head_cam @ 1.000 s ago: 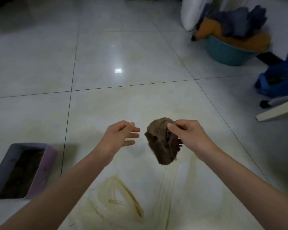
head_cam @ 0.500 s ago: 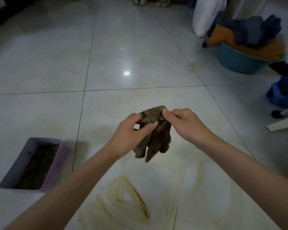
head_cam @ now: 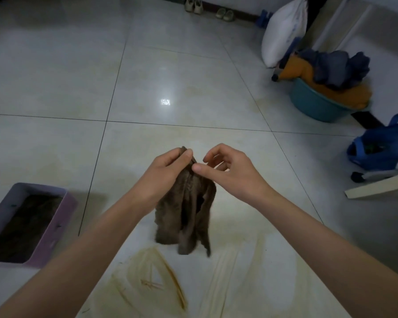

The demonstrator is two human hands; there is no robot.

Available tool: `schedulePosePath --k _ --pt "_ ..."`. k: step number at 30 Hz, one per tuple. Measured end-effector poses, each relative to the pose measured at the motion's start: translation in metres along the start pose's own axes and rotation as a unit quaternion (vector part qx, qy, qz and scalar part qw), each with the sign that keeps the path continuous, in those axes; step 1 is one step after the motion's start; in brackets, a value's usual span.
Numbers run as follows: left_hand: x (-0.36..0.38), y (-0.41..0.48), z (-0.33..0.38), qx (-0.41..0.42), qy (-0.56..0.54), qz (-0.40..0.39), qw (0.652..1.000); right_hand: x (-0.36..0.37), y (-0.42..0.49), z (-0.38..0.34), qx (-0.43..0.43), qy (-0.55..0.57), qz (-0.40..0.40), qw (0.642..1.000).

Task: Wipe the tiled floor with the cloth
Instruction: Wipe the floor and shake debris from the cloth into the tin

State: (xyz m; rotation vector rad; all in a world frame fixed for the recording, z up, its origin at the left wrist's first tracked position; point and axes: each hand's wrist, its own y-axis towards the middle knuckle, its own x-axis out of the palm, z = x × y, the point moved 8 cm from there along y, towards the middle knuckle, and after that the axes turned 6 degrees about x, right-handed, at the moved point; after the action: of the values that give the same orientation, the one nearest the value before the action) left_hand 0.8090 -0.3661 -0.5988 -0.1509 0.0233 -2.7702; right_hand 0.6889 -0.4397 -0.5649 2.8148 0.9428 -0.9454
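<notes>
A: Surface first: pale glossy tiled floor [head_cam: 170, 72], dark grout lines, a light glare on one tile. Dim room.
B: Task thing?
A: Brown cloth [head_cam: 186, 214], centre frame, hanging in long folds from the left hand [head_cam: 166, 173]. Its lower ends are blurred, so can't tell if they brush the tile.
B: Left hand's state?
A: Thumb and fingertips pressed together on the cloth's top edge, pinching it.
B: Right hand?
A: Right hand [head_cam: 230, 173] is just beside the left, fingers curled, thumb tip against the upper part of the cloth. There's a gap between thumb and forefinger, and I can't tell if it's actually gripping.
B: Dirt?
A: Brownish smear marks [head_cam: 156, 278] on the tile below the cloth, nearer the camera, between the two forearms. A triangle-ish outline, plus streaks to its right.
B: Clutter?
A: Purple box [head_cam: 55, 228] on the floor at left, dark stuff inside. Right side: teal basin [head_cam: 315, 106] piled with orange and blue clothes [head_cam: 331, 65], white sack [head_cam: 283, 35] behind it, blue bag [head_cam: 381, 148] near the frame edge, pale board [head_cam: 377, 187] just below that. Two pairs of shoes [head_cam: 194, 5] by the far wall.
</notes>
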Motion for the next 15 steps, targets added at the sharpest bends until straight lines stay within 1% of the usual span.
schedulePosePath --k 2,6,7,9,12,13,15 --pt "0.005 0.0 -0.002 -0.001 -0.004 -0.031 1.0 0.003 0.001 -0.005 -0.014 -0.002 0.003 1.0" --pt "0.004 0.001 -0.005 0.006 -0.011 -0.059 0.998 0.018 0.007 -0.001 0.031 0.049 -0.077 0.995" --pt "0.002 0.001 -0.004 0.014 -0.005 -0.066 0.998 0.02 0.008 -0.002 0.031 0.058 -0.083 0.994" --pt "-0.005 0.002 -0.001 0.03 0.024 -0.078 0.996 0.014 0.013 -0.002 0.033 0.108 -0.06 0.992" --pt "-0.023 0.002 -0.006 0.021 0.089 -0.116 0.989 -0.005 0.02 -0.002 0.055 0.227 -0.027 0.972" --pt "-0.029 0.003 -0.011 0.019 0.127 -0.134 0.983 -0.011 0.022 -0.003 0.051 0.232 -0.02 0.971" --pt "-0.04 0.004 -0.021 0.017 0.203 -0.157 0.966 -0.019 0.022 -0.007 0.03 0.181 -0.008 0.983"
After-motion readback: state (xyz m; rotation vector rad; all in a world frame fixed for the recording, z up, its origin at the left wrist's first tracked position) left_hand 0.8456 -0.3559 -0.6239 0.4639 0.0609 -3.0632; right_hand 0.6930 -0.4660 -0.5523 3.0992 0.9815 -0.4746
